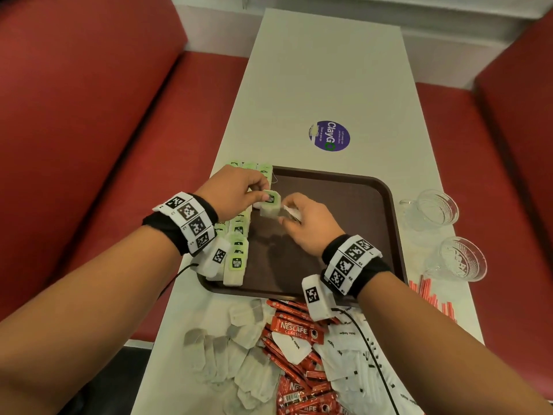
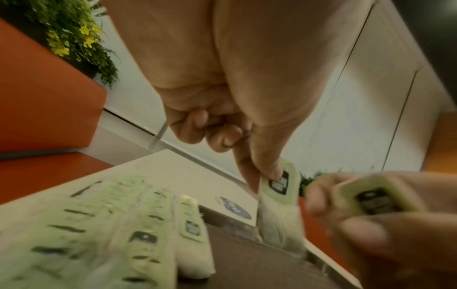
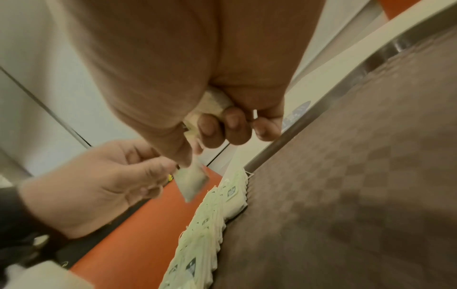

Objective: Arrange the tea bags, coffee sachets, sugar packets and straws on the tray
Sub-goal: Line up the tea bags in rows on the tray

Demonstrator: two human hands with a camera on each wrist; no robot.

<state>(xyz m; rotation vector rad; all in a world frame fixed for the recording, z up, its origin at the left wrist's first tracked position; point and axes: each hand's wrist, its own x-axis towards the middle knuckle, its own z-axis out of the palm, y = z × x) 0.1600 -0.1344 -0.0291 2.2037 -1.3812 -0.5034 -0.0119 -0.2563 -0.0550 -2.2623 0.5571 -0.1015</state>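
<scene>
The left hand (image 1: 236,190) pinches a tea bag (image 1: 269,202) by its green tag between thumb and forefinger, the other fingers curled in; the bag hangs over the left part of the tray (image 1: 386,205). In the left wrist view the thumb presses the tag (image 2: 280,182) and the pouch dangles below it. The right hand (image 1: 305,223) is just beside, fingers curled round more tea bags (image 3: 215,103); its thumb and forefinger meet at the hanging bag, and the left wrist view shows a second tag (image 2: 375,199) in its grip, though blurred.

Under the left hand a row of tea bags (image 1: 238,250) lies overlapped along the tray's left edge, tags up. The rest of the tray is bare brown.

Near the person, on the table (image 1: 323,70), lie loose tea bags (image 1: 236,360), red coffee sachets (image 1: 296,330) and white sugar packets (image 1: 353,354), heaped together. Red straws (image 1: 431,298) lie right of the tray, with two glass cups (image 1: 434,208) beyond them.
</scene>
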